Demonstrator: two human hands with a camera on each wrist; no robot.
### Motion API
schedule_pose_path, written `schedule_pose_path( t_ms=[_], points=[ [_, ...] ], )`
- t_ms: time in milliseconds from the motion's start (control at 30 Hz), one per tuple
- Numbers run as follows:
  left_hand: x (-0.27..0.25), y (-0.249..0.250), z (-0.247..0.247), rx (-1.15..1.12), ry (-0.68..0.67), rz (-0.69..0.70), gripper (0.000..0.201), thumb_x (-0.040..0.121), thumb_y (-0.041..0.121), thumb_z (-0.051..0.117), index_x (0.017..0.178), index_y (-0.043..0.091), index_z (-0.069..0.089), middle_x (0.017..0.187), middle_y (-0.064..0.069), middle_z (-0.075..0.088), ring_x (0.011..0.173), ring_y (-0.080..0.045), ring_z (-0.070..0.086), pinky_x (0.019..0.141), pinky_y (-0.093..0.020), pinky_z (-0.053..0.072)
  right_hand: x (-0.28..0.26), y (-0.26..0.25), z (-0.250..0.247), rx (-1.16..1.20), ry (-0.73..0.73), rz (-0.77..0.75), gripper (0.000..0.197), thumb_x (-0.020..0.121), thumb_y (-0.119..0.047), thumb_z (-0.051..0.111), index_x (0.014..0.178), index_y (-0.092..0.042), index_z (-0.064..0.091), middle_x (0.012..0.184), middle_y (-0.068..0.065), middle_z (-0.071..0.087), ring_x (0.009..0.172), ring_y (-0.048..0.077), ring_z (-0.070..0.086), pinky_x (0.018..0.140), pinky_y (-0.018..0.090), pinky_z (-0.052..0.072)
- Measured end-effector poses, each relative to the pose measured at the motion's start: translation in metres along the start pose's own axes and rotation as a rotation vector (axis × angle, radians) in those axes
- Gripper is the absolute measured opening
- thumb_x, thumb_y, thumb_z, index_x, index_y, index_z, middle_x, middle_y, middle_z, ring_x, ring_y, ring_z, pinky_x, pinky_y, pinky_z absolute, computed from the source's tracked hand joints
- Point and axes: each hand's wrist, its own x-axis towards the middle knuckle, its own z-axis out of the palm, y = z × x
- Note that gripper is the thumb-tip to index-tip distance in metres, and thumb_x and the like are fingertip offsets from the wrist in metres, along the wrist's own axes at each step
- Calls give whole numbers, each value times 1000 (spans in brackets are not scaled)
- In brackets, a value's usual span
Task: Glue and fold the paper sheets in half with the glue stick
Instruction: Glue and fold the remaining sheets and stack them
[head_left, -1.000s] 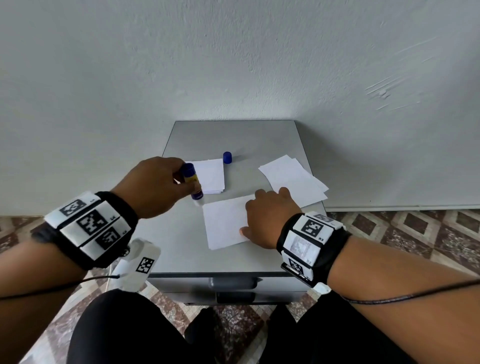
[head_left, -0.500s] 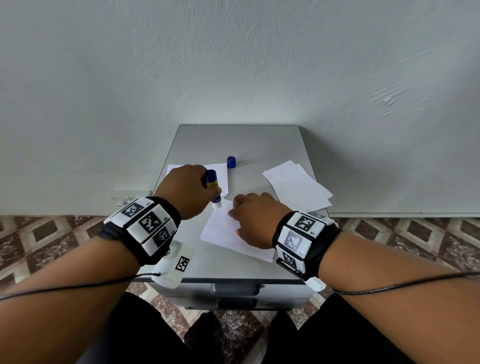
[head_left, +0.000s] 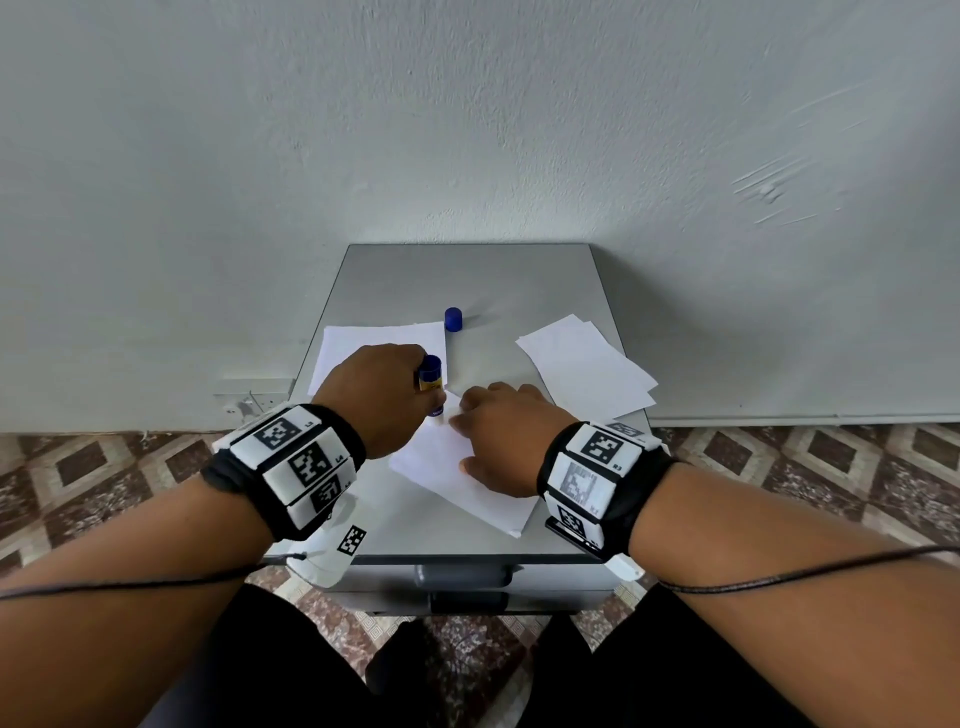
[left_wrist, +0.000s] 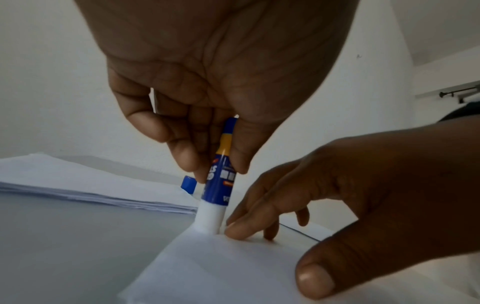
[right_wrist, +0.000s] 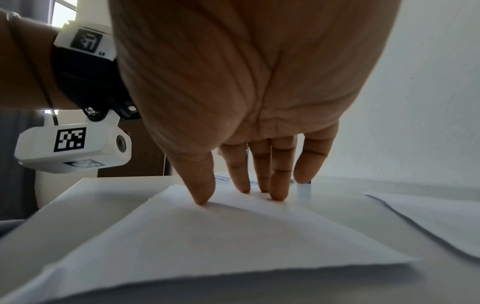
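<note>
A white paper sheet (head_left: 457, 475) lies askew on the grey cabinet top (head_left: 467, 280). My left hand (head_left: 382, 397) grips a blue and yellow glue stick (head_left: 430, 376) upright, and its white tip (left_wrist: 209, 219) touches the sheet's far corner. My right hand (head_left: 501, 431) lies on the sheet with straight fingers (right_wrist: 278, 185) pressing it down just beside the glue tip. In the left wrist view the glue stick (left_wrist: 221, 170) is pinched between thumb and fingers.
A stack of white sheets (head_left: 374, 348) sits at the back left, partly behind my left hand. The blue glue cap (head_left: 453, 319) stands beyond it. A few loose sheets (head_left: 587, 364) overhang the cabinet's right edge. A wall rises behind; patterned floor surrounds the cabinet.
My left hand carried the glue stick right and nearer, down onto the sheet's corner. The sheet rotated under my right hand, which shifted a little left.
</note>
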Motion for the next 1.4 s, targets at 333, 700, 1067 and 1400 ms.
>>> schedule_pose_path(
  t_ms=[333, 700, 1067, 1400],
  points=[
    [-47, -28, -20, 34, -40, 40, 12, 89, 43, 63, 85, 33, 68, 75, 17, 63, 72, -5, 57, 64, -23, 43, -4, -2, 2, 8, 7, 23, 43, 98, -42, 44, 131, -17, 54, 134, 7, 47, 120, 28, 44, 97, 44, 34],
    [-21, -21, -24, -242, 172, -24, 15, 87, 42, 66, 86, 28, 69, 83, 15, 70, 57, 5, 55, 53, -20, 34, -19, 3, 4, -34, 143, 119, 34, 93, -29, 52, 125, -17, 54, 132, 7, 46, 114, 28, 48, 92, 41, 35],
    [7, 2, 8, -169, 73, 5, 16, 85, 44, 62, 89, 28, 62, 90, 15, 71, 78, -10, 60, 64, -25, 46, -12, 12, 0, -14, -16, 45, 48, 97, -46, 45, 135, -20, 53, 133, 6, 45, 120, 27, 45, 98, 43, 36],
    [18, 12, 9, -147, 72, -16, 21, 83, 44, 64, 87, 23, 64, 88, 8, 70, 80, -15, 62, 74, -37, 54, -13, 10, 3, 31, 16, 66, 45, 96, -46, 46, 130, -18, 57, 128, 5, 48, 116, 26, 47, 96, 43, 36]
  ],
)
